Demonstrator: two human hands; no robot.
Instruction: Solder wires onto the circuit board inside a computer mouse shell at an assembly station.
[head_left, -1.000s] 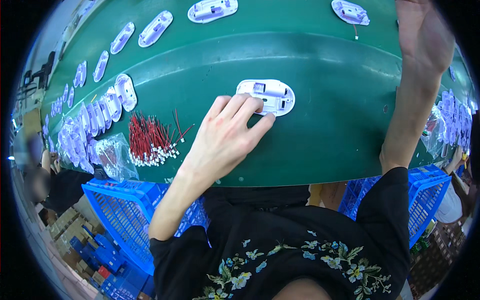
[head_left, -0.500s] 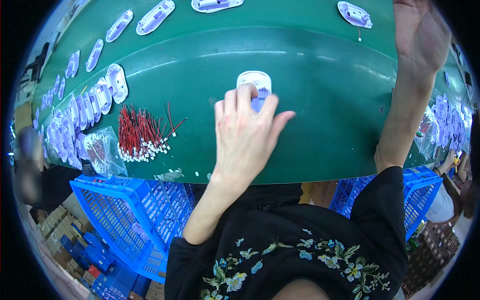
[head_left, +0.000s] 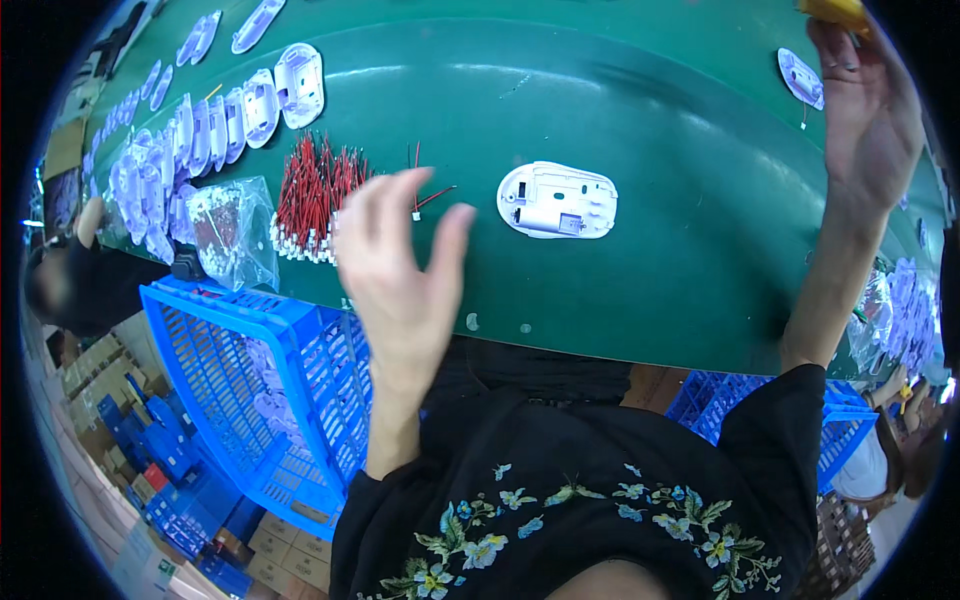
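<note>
A white oval plastic shell [head_left: 557, 200] lies on the green table in front of me, hollow side up, with moulded ribs and a small metallic part inside. My left hand [head_left: 395, 265] is off it to the left, fingers apart and holding nothing, partly in front of a heap of red wire leads [head_left: 318, 190] with white connectors. My right hand [head_left: 870, 110] is raised at the upper right with its fingers around a yellow object [head_left: 838, 12]. The picture's edge cuts that object off, so its kind does not show.
Left of the wires stand a clear bag [head_left: 232, 230] of small parts and a row of white shells [head_left: 262, 108]. Another shell [head_left: 801, 78] with a wire lies far right. Blue crates [head_left: 300, 400] stand below the table's near edge [head_left: 590, 357].
My left hand has let go of the shell and moved left to the wires. The shell now lies crosswise. My right hand now shows a yellow object in it. The view has shifted.
</note>
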